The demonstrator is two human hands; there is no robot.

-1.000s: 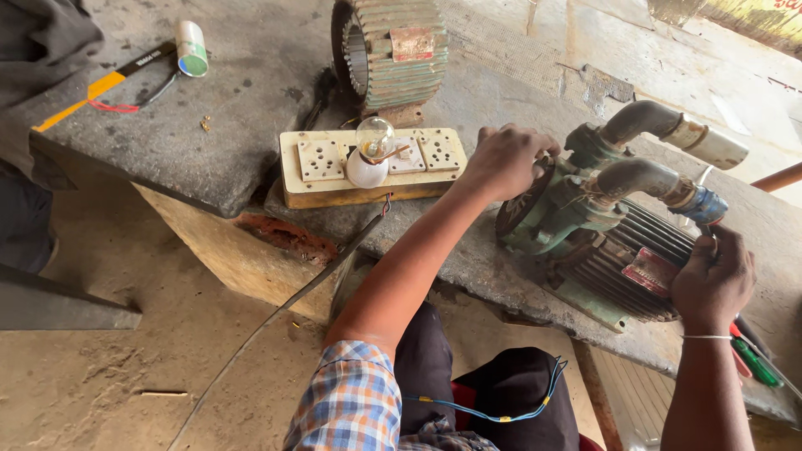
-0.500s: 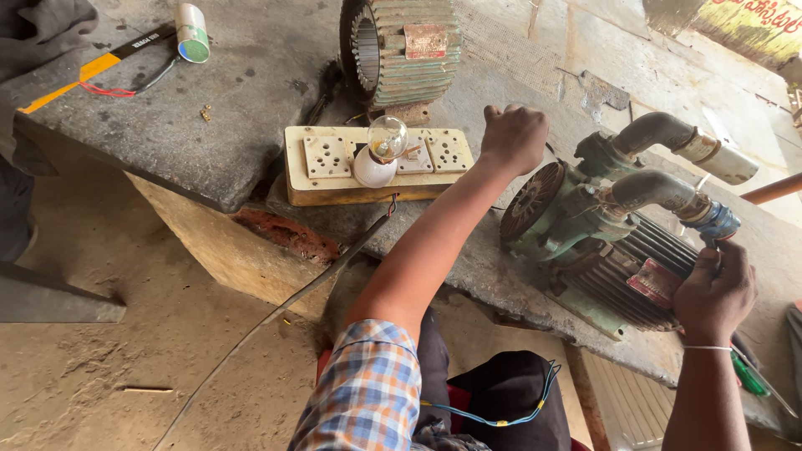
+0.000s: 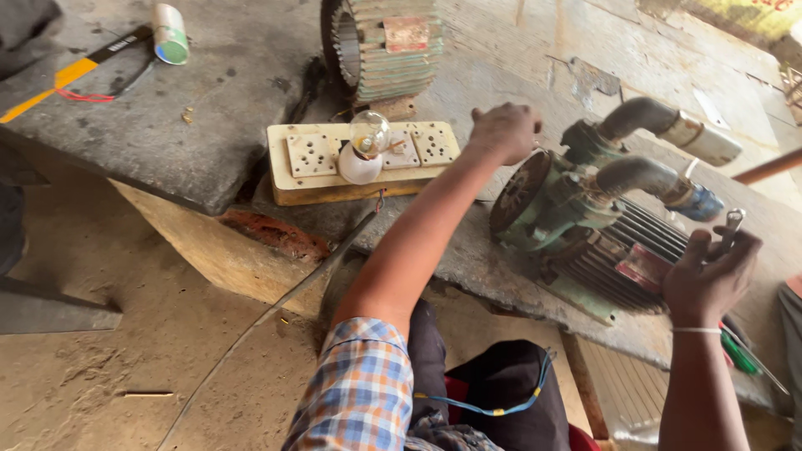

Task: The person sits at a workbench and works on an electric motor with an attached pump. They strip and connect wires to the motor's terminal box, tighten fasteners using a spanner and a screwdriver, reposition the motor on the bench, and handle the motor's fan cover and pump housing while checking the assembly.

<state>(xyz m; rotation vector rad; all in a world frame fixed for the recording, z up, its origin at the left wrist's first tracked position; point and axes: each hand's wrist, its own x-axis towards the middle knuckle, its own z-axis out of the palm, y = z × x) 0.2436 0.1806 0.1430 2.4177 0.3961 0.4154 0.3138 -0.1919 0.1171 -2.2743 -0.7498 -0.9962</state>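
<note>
Head view, looking down on a stone workbench (image 3: 167, 125). Right hand (image 3: 710, 271) is closed around a small metal spanner (image 3: 730, 227), whose upper end sticks up above the fingers; the rest is hidden in the fist. Left hand (image 3: 504, 131) is curled shut at the round end plate of a green pump motor (image 3: 585, 242); whether it grips anything cannot be told. The motor lies on its side on the bench between the two hands, its long axis running from the end plate at left toward the finned body at lower right, with two curved pipes (image 3: 643, 146) pointing right. Left of the left hand sits a wooden switchboard (image 3: 309, 159) carrying a glass bulb (image 3: 368, 138). Behind it stands a ribbed motor casing (image 3: 388, 46), cut off by the top edge. A roll of tape (image 3: 170, 33) lies at far left.
</note>
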